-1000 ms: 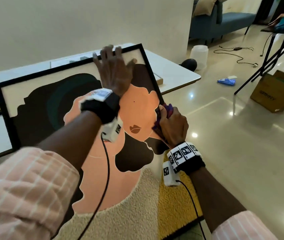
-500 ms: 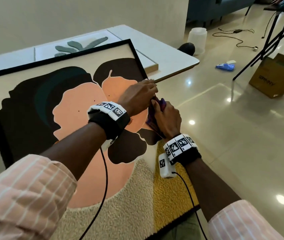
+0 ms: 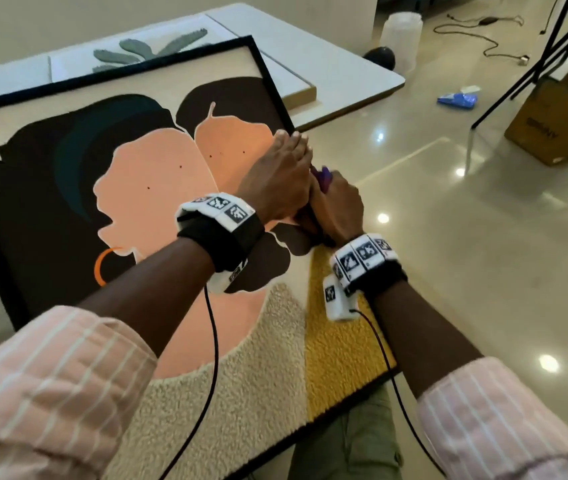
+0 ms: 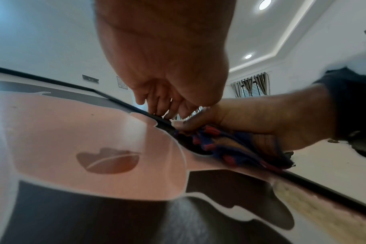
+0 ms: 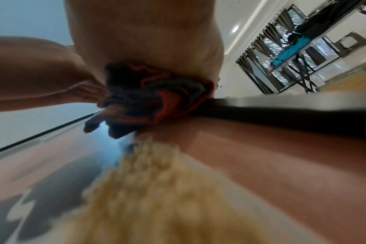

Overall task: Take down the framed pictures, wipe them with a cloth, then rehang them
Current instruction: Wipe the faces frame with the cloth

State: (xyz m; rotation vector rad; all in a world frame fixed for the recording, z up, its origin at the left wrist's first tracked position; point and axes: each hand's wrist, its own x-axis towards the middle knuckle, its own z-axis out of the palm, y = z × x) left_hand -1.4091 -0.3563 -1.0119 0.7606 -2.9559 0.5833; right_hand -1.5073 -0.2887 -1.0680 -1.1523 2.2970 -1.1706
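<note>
A large black-framed picture (image 3: 157,174) of a peach face on dark shapes leans against the white table (image 3: 327,64), its lower edge near my legs. My right hand (image 3: 338,209) grips a bunched blue and red cloth (image 3: 322,174) against the frame's right edge. The left wrist view shows the cloth (image 4: 236,148) pressed on the black edge under the right hand (image 4: 272,118). My left hand (image 3: 282,168) lies just beside it, with relaxed fingers (image 4: 163,105) touching the same edge. In the blurred right wrist view the cloth (image 5: 148,99) fills my palm.
A second picture (image 3: 150,50) with a green plant lies flat on the table behind. On the glossy floor to the right are a white container (image 3: 402,32), a dark round object (image 3: 379,57), a blue packet (image 3: 457,98), a cardboard box (image 3: 559,116) and black stand legs (image 3: 545,57).
My left hand came down from the picture's top edge to the right edge beside my right hand. The right hand stayed on that edge with the cloth.
</note>
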